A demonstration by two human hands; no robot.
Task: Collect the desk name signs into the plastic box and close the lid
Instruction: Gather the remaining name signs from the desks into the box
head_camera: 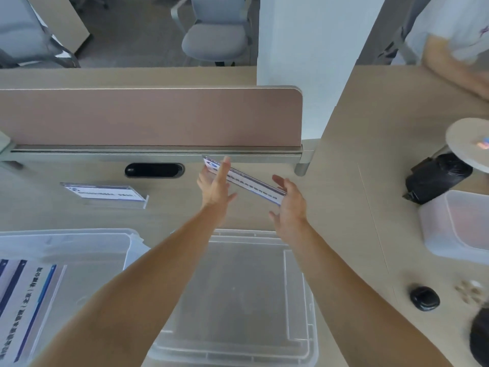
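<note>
At frame centre, the left hand [215, 185] and right hand [289, 205] pinch the ends of a name sign [246, 182] above the bench [344, 207]; it looks light, stiff, slippery and probably brittle, so end grips suit.

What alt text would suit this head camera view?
Two bare hands, left hand and right hand, hold a long clear acrylic name sign above a beige desk. Another acrylic name sign stands at left; a clear plastic lid lies below.
</note>
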